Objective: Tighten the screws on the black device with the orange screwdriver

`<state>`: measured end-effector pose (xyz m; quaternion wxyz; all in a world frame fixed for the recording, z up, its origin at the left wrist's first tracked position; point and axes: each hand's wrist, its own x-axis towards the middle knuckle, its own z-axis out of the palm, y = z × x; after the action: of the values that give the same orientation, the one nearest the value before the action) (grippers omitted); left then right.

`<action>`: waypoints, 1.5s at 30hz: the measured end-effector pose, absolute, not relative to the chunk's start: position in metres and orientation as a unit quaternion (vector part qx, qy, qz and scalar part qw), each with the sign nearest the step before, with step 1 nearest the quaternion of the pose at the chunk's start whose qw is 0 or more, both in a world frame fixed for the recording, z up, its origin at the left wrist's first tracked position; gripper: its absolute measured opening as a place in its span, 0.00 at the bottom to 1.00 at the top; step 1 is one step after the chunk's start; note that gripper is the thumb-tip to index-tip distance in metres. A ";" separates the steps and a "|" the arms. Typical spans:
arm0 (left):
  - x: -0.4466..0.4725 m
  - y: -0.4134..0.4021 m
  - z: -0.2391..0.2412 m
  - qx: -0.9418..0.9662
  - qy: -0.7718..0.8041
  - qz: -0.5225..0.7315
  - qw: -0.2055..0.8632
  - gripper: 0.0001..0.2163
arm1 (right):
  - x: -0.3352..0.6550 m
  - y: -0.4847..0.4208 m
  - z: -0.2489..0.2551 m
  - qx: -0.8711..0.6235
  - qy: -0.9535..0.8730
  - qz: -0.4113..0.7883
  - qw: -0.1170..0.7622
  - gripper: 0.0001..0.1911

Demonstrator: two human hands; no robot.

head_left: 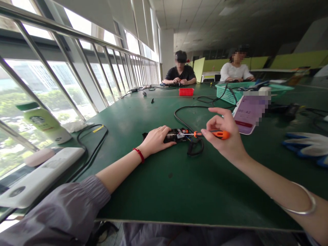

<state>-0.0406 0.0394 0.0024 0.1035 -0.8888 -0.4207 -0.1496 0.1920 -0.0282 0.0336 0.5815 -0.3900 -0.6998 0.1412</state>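
My left hand (158, 139) lies over a small black device (171, 136), its fingers and thumb closed on the casing and pressing it to the table. Wires and a metal part show at the device's right end. An orange-and-black screwdriver (212, 134) is gripped in my right hand (225, 136), between thumb and fingers, with the index finger raised. Its thin shaft points left, and the tip reaches the device's exposed inside. A black cable (180, 118) curves away behind the device, and a black loop (196, 150) hangs off its near side.
A phone (249, 114) showing a timer leans by a green basket (225, 94) with cables. Blue-and-white gloves (307, 145) lie right. A red bin (186, 92) stands farther back. At left are a bottle (44, 123) and a white power bank (46, 174). Two people sit beyond.
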 end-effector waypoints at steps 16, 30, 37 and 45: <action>-0.042 0.040 0.003 -0.891 -0.419 -0.148 0.097 0.22 | 0.191 -0.029 0.034 -0.405 -0.696 0.125 0.580 0.15; -0.038 0.041 0.002 -0.890 -0.420 -0.150 0.094 0.22 | 0.190 -0.028 0.028 -0.368 -0.692 0.120 0.609 0.26; -0.039 0.041 0.003 -0.889 -0.423 -0.149 0.092 0.22 | 0.191 -0.032 0.032 -0.420 -0.694 0.147 0.566 0.12; -0.040 0.041 0.003 -0.890 -0.421 -0.156 0.083 0.21 | 0.191 -0.030 0.033 -0.420 -0.683 0.146 0.580 0.14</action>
<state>-0.0398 0.0406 0.0027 0.0830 -0.8896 -0.4213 -0.1558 0.1908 -0.0296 0.0326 0.5796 -0.4197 -0.6830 0.1463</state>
